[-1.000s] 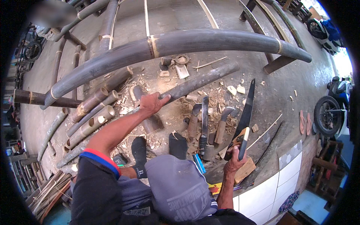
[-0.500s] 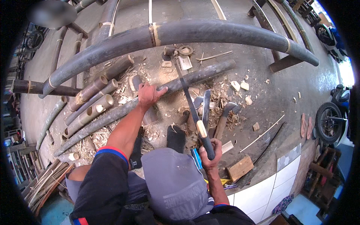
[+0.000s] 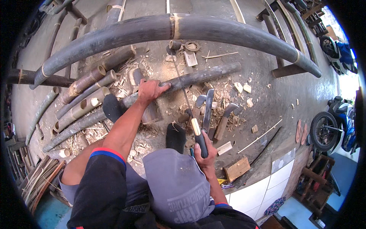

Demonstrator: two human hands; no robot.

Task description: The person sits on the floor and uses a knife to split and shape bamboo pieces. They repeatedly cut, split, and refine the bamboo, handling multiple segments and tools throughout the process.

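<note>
A long grey bamboo pole lies slantwise over the littered floor. My left hand presses down on it, fingers wrapped over its top and thumb pointing right along it. Closed round the dark handle of a handsaw is my right hand. The saw's narrow blade runs away from me and crosses the pole just right of my left thumb; how deep it sits cannot be made out. My left foot in a black sock rests on the pole, and my other foot is on the floor.
A machete and a wooden-handled curved blade lie right of the saw. Cut bamboo tubes lie at left. A thick bamboo beam spans the far side. A wood block sits near white tiles.
My left foot has moved forward and left onto the pole. The saw and my right hand have shifted slightly left. My left hand keeps its hold on the pole.
</note>
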